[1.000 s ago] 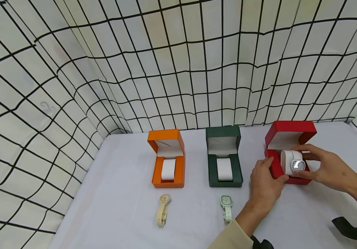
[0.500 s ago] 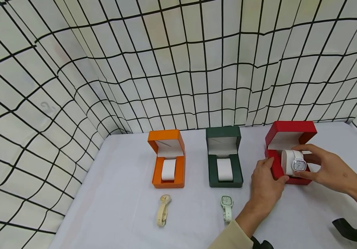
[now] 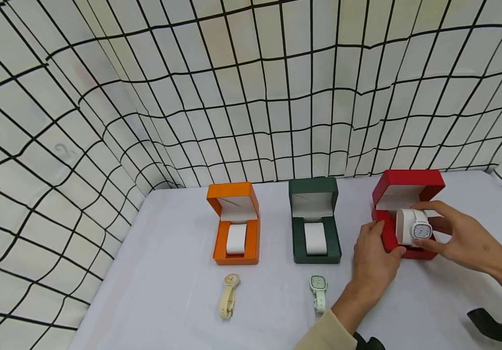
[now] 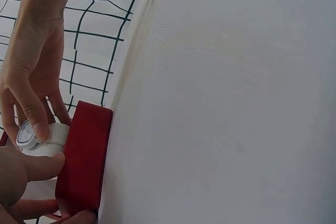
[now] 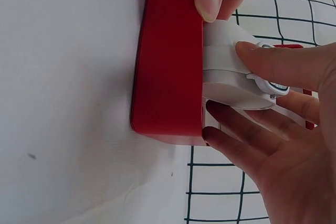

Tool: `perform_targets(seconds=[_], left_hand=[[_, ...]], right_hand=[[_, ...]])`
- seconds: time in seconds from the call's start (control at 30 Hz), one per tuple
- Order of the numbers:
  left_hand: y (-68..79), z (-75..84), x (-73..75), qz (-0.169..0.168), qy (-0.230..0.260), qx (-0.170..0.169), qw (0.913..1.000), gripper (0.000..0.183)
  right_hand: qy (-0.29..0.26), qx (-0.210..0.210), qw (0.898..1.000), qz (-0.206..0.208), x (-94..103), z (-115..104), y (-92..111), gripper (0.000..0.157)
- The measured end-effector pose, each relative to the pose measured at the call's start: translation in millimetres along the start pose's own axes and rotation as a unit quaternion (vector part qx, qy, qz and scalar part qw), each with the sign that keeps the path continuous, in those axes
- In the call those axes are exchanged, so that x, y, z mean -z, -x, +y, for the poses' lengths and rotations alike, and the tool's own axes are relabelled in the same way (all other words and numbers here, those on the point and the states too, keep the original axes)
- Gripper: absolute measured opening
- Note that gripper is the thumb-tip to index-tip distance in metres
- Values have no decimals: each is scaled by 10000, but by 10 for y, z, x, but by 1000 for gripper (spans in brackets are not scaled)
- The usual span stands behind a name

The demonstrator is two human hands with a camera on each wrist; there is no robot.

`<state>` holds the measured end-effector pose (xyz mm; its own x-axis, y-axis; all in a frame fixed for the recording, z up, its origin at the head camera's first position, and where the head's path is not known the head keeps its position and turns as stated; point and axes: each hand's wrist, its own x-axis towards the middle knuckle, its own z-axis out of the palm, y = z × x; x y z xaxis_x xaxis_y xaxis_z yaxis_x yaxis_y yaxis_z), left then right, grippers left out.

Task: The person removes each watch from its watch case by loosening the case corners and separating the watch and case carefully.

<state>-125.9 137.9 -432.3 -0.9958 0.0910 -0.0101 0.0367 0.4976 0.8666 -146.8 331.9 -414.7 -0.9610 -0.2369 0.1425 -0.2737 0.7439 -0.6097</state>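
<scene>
At the right of the head view, an open red watch box point(image 3: 408, 178) sits on the table. My left hand point(image 3: 375, 253) grips its front left corner, thumb on the front edge. A white cushion point(image 3: 403, 227) with a white watch point(image 3: 421, 230) strapped round it sits in the box's base. My right hand point(image 3: 463, 237) holds the watch and cushion from the right, thumb at the lower edge of the watch face. In the right wrist view, the right thumb presses the strap, while the cushion point(image 5: 226, 95) stands partly above the red box wall point(image 5: 170, 61).
An open orange watch box point(image 3: 235, 260) and an open green one point(image 3: 316, 259) stand left of the red box, each with a white cushion. In front of them lie a cream watch point(image 3: 229, 296) and a pale green watch point(image 3: 318, 292). A black-lined white sheet point(image 3: 242, 107) hangs behind the table.
The watch and cushion have turned slightly in my right hand, and the glare has left the watch face, so its dial shows. My left hand stays on the red box.
</scene>
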Motion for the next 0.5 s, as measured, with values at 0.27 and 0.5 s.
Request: perform_targets(seconds=[0.27, 0.5], left_hand=[[12, 22, 24, 12, 61, -50, 10000, 68], [11, 22, 30, -71, 184, -21, 9998, 69]], right_hand=[[-41, 174, 9997, 143, 1, -8, 3, 88], [-224, 4, 9995, 242, 36, -50, 2, 88]])
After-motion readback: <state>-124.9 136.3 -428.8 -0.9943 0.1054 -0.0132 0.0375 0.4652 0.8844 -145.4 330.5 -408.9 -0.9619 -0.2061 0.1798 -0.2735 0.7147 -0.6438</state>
